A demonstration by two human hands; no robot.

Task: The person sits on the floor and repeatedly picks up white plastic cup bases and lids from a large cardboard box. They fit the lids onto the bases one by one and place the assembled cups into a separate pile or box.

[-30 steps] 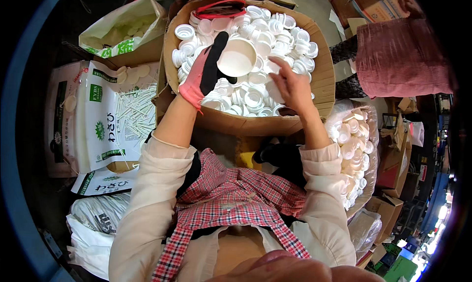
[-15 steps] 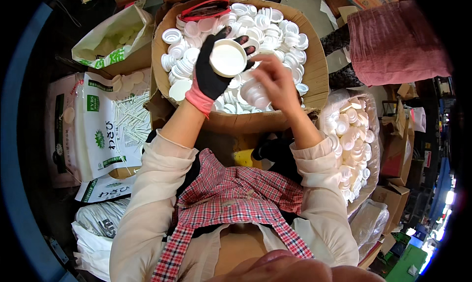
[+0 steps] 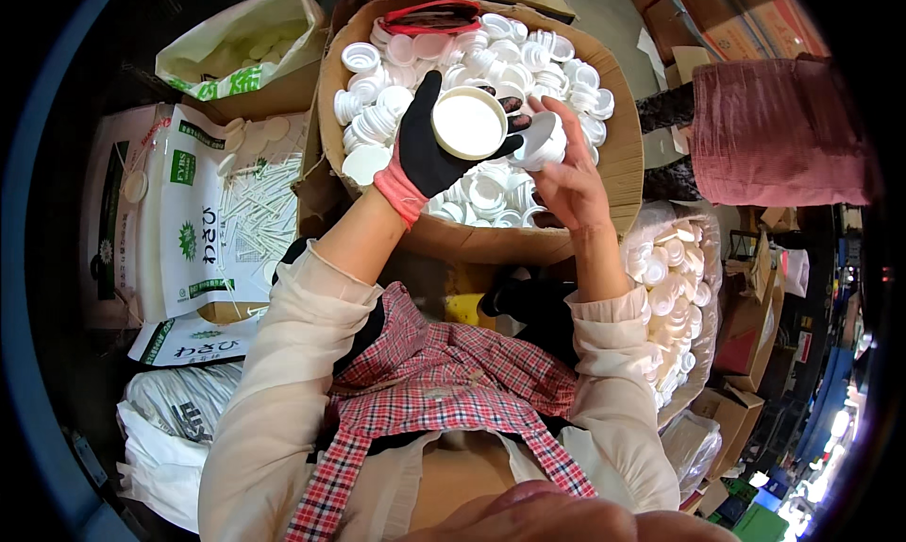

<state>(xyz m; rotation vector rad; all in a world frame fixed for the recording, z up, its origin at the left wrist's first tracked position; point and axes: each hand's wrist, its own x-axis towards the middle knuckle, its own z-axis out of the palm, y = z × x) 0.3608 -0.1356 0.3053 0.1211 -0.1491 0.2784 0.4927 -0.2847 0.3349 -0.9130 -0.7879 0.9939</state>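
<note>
Both hands are raised over a cardboard box (image 3: 623, 117) heaped with white plastic lids (image 3: 486, 197). My left hand (image 3: 427, 150), in a black glove with a pink cuff, is closed round a cream round lid (image 3: 469, 124), its disc facing up. Just to the right, my bare right hand (image 3: 574, 185) grips a white plastic lid (image 3: 538, 143), tilted on its side. The fingers curl round its edge, and the lid is close to the gloved fingertips. Whether more than one lid is stacked in either hand, I cannot tell.
A red-rimmed pouch (image 3: 431, 18) lies on the far lids. At left are a bag of pale discs (image 3: 250, 56) and white sticks (image 3: 269, 207) on a printed sack. Another plastic-lined box of lids (image 3: 703, 353) stands right, near a person's pink garment (image 3: 783, 131).
My right hand has turned and come up beside the left, now clearly gripping a white lid that was blurred before. The view has shifted slightly; the left hand keeps its cream lid.
</note>
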